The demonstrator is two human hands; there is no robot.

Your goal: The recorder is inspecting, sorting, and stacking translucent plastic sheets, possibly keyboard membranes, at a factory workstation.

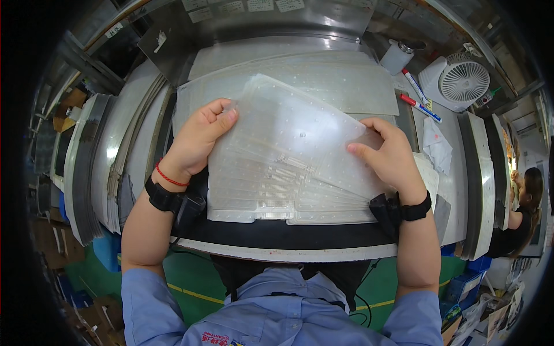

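Observation:
A clear plastic sheet [271, 115] with small dots is lifted at a tilt between my two hands. My left hand [203, 135] pinches its left corner between thumb and fingers. On the opposite edge, my right hand [388, 151] grips it with the thumb on top and the fingers behind. Beneath it lies a fanned pile of similar clear sheets [248, 196], their slotted front edges stepped toward me. Each wrist wears a black strap with a small dark box. Farther back, large translucent sheets [358, 86] lie on the bench.
Stacked boards stand at the left [109, 155] and right [479, 184]. At the back right are a white fan [459, 81], a red marker [418, 107], a bottle [397, 56] and a crumpled white cloth [437, 147]. Another person [522, 213] works at far right.

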